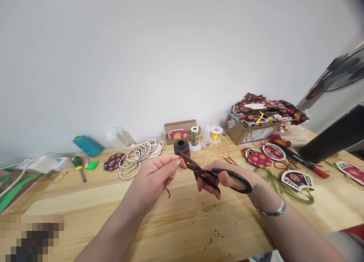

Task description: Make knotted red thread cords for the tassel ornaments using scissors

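Black scissors [216, 174] gripped in the right hand [227, 180], held above the table [182, 220] just in front of the black spool [181, 146] — blades parted, long axis near level, tips aimed left and slightly up at the left hand [155, 178]. Red thread [167, 191] pinched there, tail dangling. Risk, as judged: fingertips nicked, or thread slipping uncut — too little gap between pinch and blades.

Pixelated patch [31, 237] hides the lower-left corner — red cord [167, 191] mostly hidden.
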`<action>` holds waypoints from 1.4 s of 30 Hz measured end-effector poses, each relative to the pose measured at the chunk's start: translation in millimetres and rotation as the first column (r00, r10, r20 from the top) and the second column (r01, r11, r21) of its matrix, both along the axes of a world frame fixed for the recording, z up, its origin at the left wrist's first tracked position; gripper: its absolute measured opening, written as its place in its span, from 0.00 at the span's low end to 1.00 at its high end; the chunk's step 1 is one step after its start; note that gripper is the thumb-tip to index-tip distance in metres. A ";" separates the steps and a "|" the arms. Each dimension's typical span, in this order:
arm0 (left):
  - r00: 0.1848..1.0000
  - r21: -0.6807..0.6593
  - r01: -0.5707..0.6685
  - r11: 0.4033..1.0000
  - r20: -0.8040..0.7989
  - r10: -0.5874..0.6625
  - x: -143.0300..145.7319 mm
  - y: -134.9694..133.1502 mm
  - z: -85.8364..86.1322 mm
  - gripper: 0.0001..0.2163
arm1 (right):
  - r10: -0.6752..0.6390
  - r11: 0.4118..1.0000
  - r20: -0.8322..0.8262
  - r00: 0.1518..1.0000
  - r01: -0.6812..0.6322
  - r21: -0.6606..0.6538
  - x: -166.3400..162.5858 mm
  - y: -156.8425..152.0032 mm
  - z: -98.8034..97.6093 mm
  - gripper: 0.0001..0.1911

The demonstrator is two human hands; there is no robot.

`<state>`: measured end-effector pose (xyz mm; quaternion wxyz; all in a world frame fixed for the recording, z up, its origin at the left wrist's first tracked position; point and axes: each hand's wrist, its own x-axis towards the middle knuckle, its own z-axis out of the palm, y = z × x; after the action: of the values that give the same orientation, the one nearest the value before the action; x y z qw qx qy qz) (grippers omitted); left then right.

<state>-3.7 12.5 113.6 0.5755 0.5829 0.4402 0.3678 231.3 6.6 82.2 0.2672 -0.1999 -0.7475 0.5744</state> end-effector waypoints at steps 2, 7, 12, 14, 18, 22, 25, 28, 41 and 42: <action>0.999 0.009 0.001 1.000 -0.037 -0.001 -1.0 -0.7 -0.4 0.14 | -0.052 0.999 0.012 0.999 0.052 -0.004 -0.5 -2.2 -1.0 0.40; 0.993 -0.003 -0.009 1.000 -0.119 0.009 -1.9 -2.8 0.9 0.16 | -0.149 0.988 -0.002 0.989 0.149 -0.038 -1.6 -6.9 0.6 0.38; 0.993 0.034 -0.006 0.999 -0.116 0.010 -1.4 -2.0 0.4 0.15 | -0.156 0.988 0.021 0.988 0.156 0.015 -0.4 -4.3 -0.4 0.40; 0.990 0.037 -0.006 0.999 -0.141 0.011 -2.1 -1.4 -0.1 0.15 | -0.152 0.988 0.030 0.988 0.151 0.044 0.2 -2.1 -1.7 0.40; 0.986 0.027 0.001 1.000 -0.165 0.004 -3.7 -0.3 -1.3 0.14 | -0.133 0.990 0.018 0.991 0.133 0.040 0.4 1.3 -3.7 0.43; 0.992 0.046 -0.008 0.999 -0.129 0.014 -3.7 0.5 -2.2 0.14 | -0.134 0.991 0.004 0.991 0.134 0.013 0.4 2.0 -5.0 0.43; 0.993 0.044 -0.018 0.999 -0.117 0.023 -2.7 0.5 -2.3 0.14 | -0.159 0.987 -0.004 0.987 0.159 0.009 0.7 0.7 -4.4 0.43; 0.988 0.051 -0.024 0.998 -0.148 0.031 -1.5 -0.4 -1.2 0.14 | -0.187 0.982 0.020 0.982 0.187 -0.032 0.4 -1.0 -1.7 0.40; 0.976 0.063 0.020 0.998 -0.217 -0.006 -1.4 -1.7 1.1 0.14 | -0.238 0.949 0.073 0.968 0.248 -0.195 0.2 -1.1 5.7 0.20; 0.976 0.059 0.020 0.998 -0.216 -0.007 -1.8 -1.6 1.3 0.14 | -0.234 0.949 0.078 0.969 0.245 -0.197 0.6 -0.8 6.3 0.19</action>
<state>-5.5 10.9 114.9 0.5089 0.6396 0.4848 0.3114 231.9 5.8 88.6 0.2927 -0.3311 -0.6613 0.6061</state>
